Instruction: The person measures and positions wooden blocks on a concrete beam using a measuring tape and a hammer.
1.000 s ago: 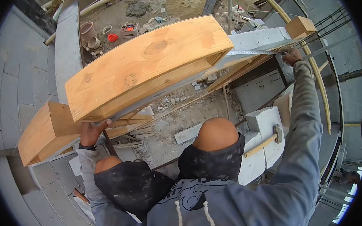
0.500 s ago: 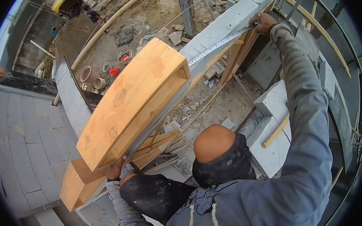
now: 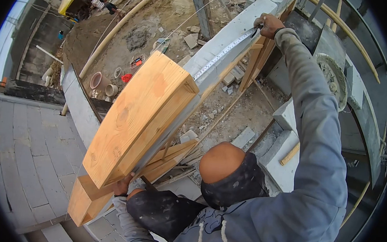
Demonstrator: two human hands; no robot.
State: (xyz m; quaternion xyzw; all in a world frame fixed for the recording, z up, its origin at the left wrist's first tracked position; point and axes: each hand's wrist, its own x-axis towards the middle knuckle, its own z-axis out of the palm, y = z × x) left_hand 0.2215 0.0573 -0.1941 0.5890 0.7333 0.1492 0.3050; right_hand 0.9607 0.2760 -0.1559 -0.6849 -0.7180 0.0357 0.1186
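My right hand (image 3: 268,25) is closed around the end of a white tape measure (image 3: 224,52), whose marked blade runs along a pale block wall (image 3: 243,24) towards a long wooden box (image 3: 132,113). This open-sided plank box rests on top of the wall, and the blade meets its far end. At its near end, my left hand (image 3: 122,185) grips the box's lower edge from below; most of those fingers are hidden. A second wooden box (image 3: 80,200) sits just beneath, close to my left hand.
Pale blocks (image 3: 280,157) and a mortar bucket (image 3: 331,78) are to my right. Rubble and timber lie on the ground below, with a flowerpot-like bucket (image 3: 99,81) farther off. Grey paving (image 3: 27,155) spreads to the left. A thin string (image 3: 181,25) crosses above the wall.
My right hand has moved left, closer to the wooden box, and the visible stretch of tape is shorter. The mortar bucket has come into view beside my right arm. My left hand stays at the box.
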